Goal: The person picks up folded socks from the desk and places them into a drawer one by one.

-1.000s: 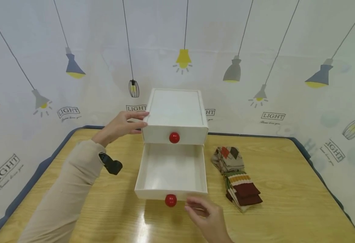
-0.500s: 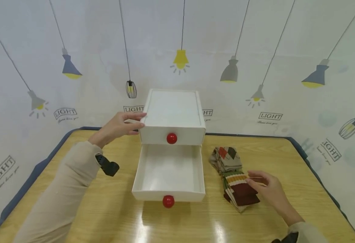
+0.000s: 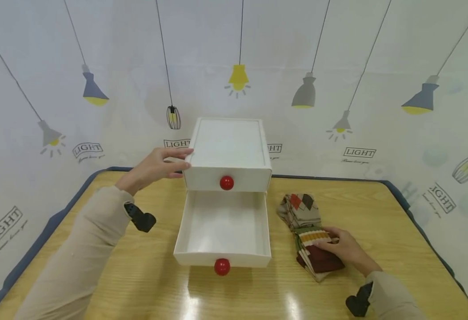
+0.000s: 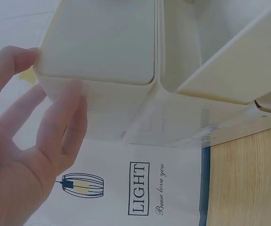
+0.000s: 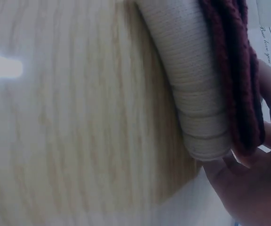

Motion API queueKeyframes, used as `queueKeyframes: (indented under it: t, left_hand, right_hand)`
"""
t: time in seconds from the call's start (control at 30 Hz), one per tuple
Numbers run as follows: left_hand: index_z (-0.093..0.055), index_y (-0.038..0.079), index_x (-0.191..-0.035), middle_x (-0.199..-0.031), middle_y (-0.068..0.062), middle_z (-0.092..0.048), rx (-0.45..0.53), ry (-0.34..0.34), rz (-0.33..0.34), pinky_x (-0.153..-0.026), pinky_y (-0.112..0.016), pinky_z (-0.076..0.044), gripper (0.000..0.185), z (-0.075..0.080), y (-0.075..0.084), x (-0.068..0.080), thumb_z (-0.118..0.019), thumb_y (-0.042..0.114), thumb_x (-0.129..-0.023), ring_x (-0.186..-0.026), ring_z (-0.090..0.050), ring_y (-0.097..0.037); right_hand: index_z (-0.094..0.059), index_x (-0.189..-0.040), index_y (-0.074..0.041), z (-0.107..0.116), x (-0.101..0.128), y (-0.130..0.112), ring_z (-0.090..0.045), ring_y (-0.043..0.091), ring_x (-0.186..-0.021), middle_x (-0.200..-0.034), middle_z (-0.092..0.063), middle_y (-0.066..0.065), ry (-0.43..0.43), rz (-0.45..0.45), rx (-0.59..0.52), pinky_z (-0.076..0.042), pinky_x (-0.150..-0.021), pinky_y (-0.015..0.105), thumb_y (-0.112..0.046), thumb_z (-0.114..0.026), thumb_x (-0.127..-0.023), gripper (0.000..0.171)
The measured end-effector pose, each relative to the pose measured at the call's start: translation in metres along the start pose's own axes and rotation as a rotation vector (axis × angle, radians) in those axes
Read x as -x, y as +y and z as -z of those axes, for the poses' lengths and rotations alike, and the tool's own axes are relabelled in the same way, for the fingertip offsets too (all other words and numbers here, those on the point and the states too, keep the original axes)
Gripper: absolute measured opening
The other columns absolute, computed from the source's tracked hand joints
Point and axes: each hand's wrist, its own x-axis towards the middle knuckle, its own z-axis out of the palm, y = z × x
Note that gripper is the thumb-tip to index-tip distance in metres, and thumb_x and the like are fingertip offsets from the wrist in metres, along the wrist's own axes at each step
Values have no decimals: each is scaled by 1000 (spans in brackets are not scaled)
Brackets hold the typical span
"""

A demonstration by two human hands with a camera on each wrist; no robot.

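Observation:
A white two-drawer box (image 3: pixel 230 142) has its lower drawer (image 3: pixel 239 259) pulled out, with nothing inside. My left hand (image 3: pixel 154 169) touches the top left edge of the box; in the left wrist view the extended fingers (image 4: pixel 60 113) lie against its wall. To the right, my right hand (image 3: pixel 350 249) is on folded maroon socks (image 3: pixel 325 261) with mustard, white and green bands. Its thumb lies over them and, in the right wrist view, fingers (image 5: pixel 215 174) reach under the end beside a cream folded layer (image 5: pixel 192 84). Beige argyle socks (image 3: pixel 302 213) lie just behind.
Red round knobs mark the upper drawer front (image 3: pixel 206 178) and the lower one. Everything rests on a wooden table (image 3: pixel 394 240). A wall sheet (image 3: pixel 338 40) printed with lamps stands close behind the box. A dark wrist mount (image 3: pixel 139 218) hangs below the left wrist.
My right hand has left the lower drawer's front, crossed to the right and come down onto the maroon socks, taking hold of them. The left hand has stayed on the box.

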Motion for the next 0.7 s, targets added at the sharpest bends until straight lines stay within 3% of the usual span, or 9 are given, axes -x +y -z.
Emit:
queueKeyframes:
  t: [0.23, 0.4, 0.53, 0.7]
  left_hand:
    - [-38, 8, -135, -129, -19, -34, 16, 3, 2, -87, -39, -46, 54, -3, 1, -2, -58, 18, -87, -110, -46, -33]
    - [-38, 9, -135, -129, -19, -34, 4, 5, 5, -85, -36, -48, 54, -4, 0, -4, -58, 19, -87, -110, -47, -33]
    - [-38, 9, -135, -129, -18, -34, -3, 8, 2, -85, -36, -48, 54, -2, 0, -3, -58, 20, -87, -110, -47, -33]
    - [-38, 9, -135, -129, -19, -34, 7, 16, 8, -84, -33, -49, 53, -1, 1, 0, -58, 18, -87, -110, -47, -32]
  right_hand:
    - [-30, -127, 18, 2, -3, 0, -43, 43, -106, -122, -37, 35, -24, -21, 70, -45, -82, 48, -32, -63, -82, 75]
    - [-45, -115, 15, -1, -4, 2, -53, 25, -82, -97, -56, 19, -18, -14, 40, -49, -68, 34, -27, -64, -81, 57]
    - [-52, -101, 11, -3, -5, 3, -53, 16, -70, -84, -59, 10, -14, 46, 11, -48, -58, 29, -26, -64, -81, 44]
    - [-44, -112, 17, -4, -3, 3, -55, 24, -80, -93, -57, 19, 6, 96, 57, -50, -64, 36, -33, -63, -81, 62]
